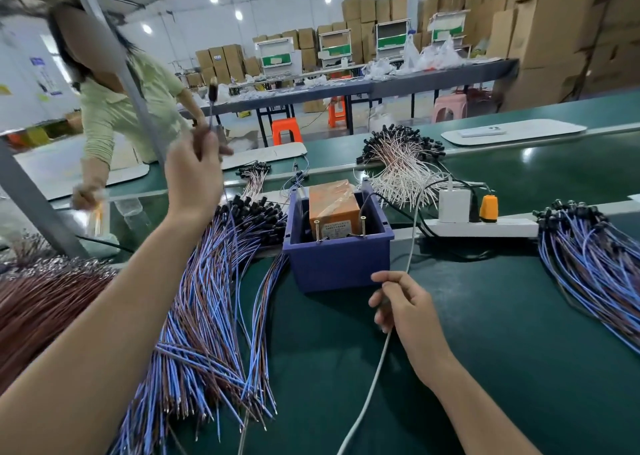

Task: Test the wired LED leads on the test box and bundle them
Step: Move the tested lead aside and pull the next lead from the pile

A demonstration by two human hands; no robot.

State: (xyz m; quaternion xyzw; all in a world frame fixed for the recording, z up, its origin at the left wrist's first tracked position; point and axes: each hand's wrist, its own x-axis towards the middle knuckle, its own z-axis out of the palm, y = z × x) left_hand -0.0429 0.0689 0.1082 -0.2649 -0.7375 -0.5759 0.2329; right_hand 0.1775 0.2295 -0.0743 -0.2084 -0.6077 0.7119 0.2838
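The test box [332, 208], orange and wrapped in tape, sits in a blue bin [337, 264] with two brass screws standing at its front. My left hand [195, 174] is raised above the big pile of blue and brown LED leads [214, 281] and grips one lead [212, 103], its black LED head pointing up. My right hand [403, 304] is low, in front of the bin, and pinches a white cable [377, 368] that runs to the white charger [454, 205].
More lead piles lie at the far right [595, 257], behind the bin [401, 156] and at the left edge [45, 298]. A white power strip [485, 227] holds an orange plug. A person in a pale shirt [124, 108] leans over the green belt [485, 350]. A grey post [114, 56] slants nearby.
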